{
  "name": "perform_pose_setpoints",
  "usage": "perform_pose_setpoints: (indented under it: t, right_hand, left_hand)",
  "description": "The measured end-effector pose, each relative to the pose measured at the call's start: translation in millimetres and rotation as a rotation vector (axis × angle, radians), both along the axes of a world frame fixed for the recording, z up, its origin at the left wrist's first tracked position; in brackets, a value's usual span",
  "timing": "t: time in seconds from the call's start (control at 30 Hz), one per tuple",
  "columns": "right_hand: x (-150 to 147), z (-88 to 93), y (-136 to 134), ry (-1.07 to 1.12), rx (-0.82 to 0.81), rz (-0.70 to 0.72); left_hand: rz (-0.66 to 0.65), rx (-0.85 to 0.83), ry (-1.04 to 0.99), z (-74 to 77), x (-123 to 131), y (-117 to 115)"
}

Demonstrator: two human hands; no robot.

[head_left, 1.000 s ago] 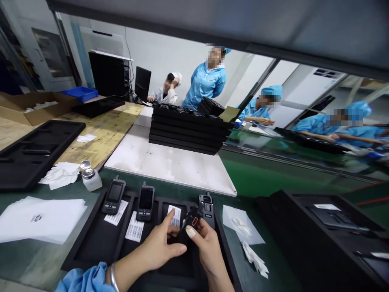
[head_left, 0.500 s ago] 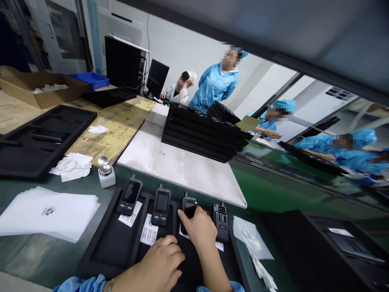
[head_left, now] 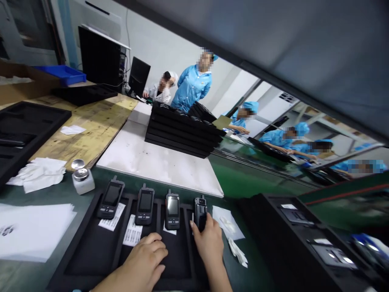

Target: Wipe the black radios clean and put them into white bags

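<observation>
Three white labels show in the black foam tray (head_left: 88, 255): the first label (head_left: 113, 219) by the leftmost handset (head_left: 111, 199), the second label (head_left: 133, 231) by the second handset (head_left: 145, 207), the third label (head_left: 172, 232) mostly hidden beneath the third handset (head_left: 173, 213). The two on the left bear rows of small black print, too fine to read. On the white paper stack (head_left: 39, 233) at the far left sits a dark round logo (head_left: 8, 230) with marks beside it, blurred past reading.

The handsets are dark and chunky, each with a stubby antenna at its upper end, and lie toward the far side of the tray, one to a compartment. The first three lie screen up, keys below the screen; the third's screen catches a bright reflection. The fourth handset (head_left: 200, 213), in the rightmost compartment, lies with its back up, a camera block near the top.

The right hand (head_left: 209, 239) grasps this fourth one, thumb on its left side and fingers on its right, covering the lower part. The left hand (head_left: 148, 257) is loose, fingers half curled, over the near middle of the tray; whether it touches the foam, I cannot tell.
</observation>
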State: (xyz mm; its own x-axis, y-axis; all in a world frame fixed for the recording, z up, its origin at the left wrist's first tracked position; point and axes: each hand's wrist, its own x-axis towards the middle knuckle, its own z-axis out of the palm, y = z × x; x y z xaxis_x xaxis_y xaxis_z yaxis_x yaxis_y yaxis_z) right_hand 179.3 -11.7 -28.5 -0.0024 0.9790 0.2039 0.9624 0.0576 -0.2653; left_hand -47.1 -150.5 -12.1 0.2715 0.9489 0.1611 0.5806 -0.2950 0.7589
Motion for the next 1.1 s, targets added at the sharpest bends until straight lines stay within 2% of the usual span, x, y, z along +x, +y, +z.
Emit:
perform_pose_setpoints:
  t: [0.1, 0.27, 0.33, 0.43, 0.5, 0.6, 0.67, 0.73, 0.83, 0.97, 1.1]
  right_hand:
    - [-7.6, -0.2, 3.5, 0.224, 0.008, -0.022]
    - [3.3, 18.6, 17.6, 0.679, -0.091, -0.070]
    - [17.8, 26.8, 19.6, 0.803, -0.182, -0.037]
    - [35.2, 36.3, 10.9, 1.024, -0.354, 0.081]
    - [39.3, 39.5, -1.7, 1.274, -0.507, 0.203]
    - [36.0, 39.3, -22.0, 1.614, -0.724, 0.327]
    - [31.6, 36.7, -31.3, 1.668, -0.804, 0.333]
    - [28.1, 33.2, -35.9, 1.693, -0.869, 0.332]
    - [26.9, 28.6, -37.7, 1.791, -0.947, 0.350]
    - [32.5, 25.0, -41.7, 1.806, -0.956, 0.389]
    - [39.3, 18.9, -50.1, 1.771, -0.737, 0.332]
  left_hand:
    - [-0.002, 0.032, 0.008, -3.9, -1.2, 2.6]
    - [-0.019, 0.087, -0.016, -14.3, -3.8, 7.3]
    - [0.011, 0.082, -0.061, -15.8, -3.3, 8.7]
    - [0.134, 0.000, -0.172, -10.1, -0.5, 15.5]
    - [0.243, -0.076, -0.283, 1.5, 2.7, 26.1]
    - [0.333, -0.147, -0.472, 29.8, 9.1, 50.4]
    - [0.304, -0.158, -0.560, 51.7, 14.9, 67.9]
    - [0.215, -0.165, -0.587, 71.4, 22.0, 82.6]
    - [0.119, -0.167, -0.555, 91.1, 33.5, 95.7]
    - [0.135, -0.163, -0.457, 104.0, 45.1, 99.0]
    - [0.087, -0.043, -0.281, 114.8, 52.4, 93.8]
